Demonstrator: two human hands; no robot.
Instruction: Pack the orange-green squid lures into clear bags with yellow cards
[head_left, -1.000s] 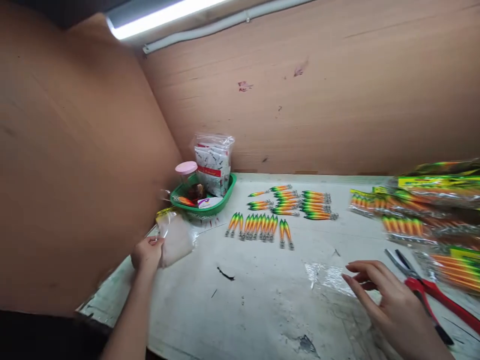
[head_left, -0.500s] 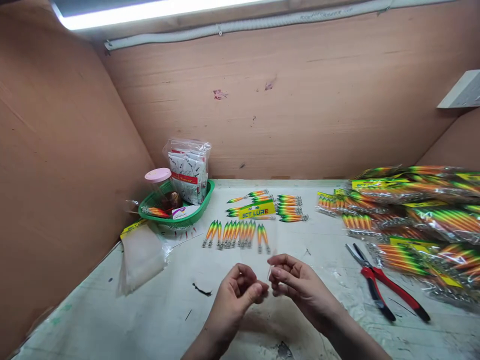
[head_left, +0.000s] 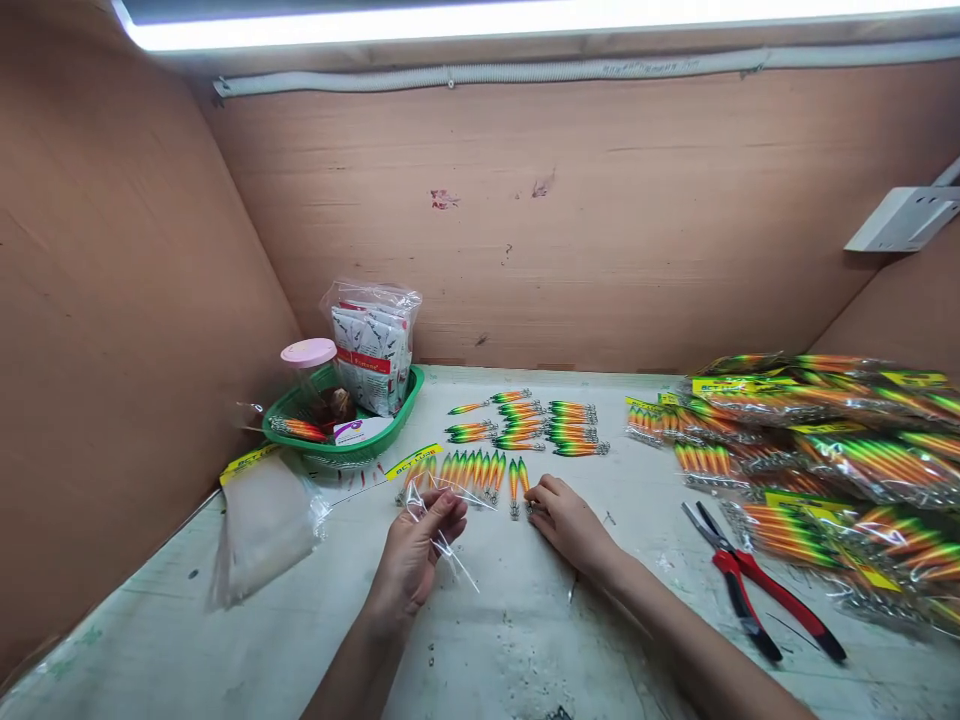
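My left hand [head_left: 420, 545] is closed on a clear plastic bag [head_left: 457, 565] with a yellow header card [head_left: 413, 461]. The bag is crumpled and hangs over part of a row of green, yellow and orange fishing lures [head_left: 472, 470]. Beside that row lie two more lures [head_left: 514, 485]. My right hand [head_left: 568, 525] rests at the table, its fingertips pinching the hook end of the right-hand lure [head_left: 524, 475], which is partly covered. Behind the row are several stacked groups of the same lures [head_left: 574, 425].
Packed lure bags [head_left: 810, 440] are heaped on the right, near red-handled pliers [head_left: 765, 590]. On the left, a green basket [head_left: 397, 425] holds a pink-lidded jar [head_left: 309, 352] and a bag of packets [head_left: 373, 350]. Flat clear bags [head_left: 270, 515] lie in front of it.
My hands have moved apart. The left has gone left with the bag, now crumpled in its grip; the right has moved forward to the lure pair. The view has tilted slightly.
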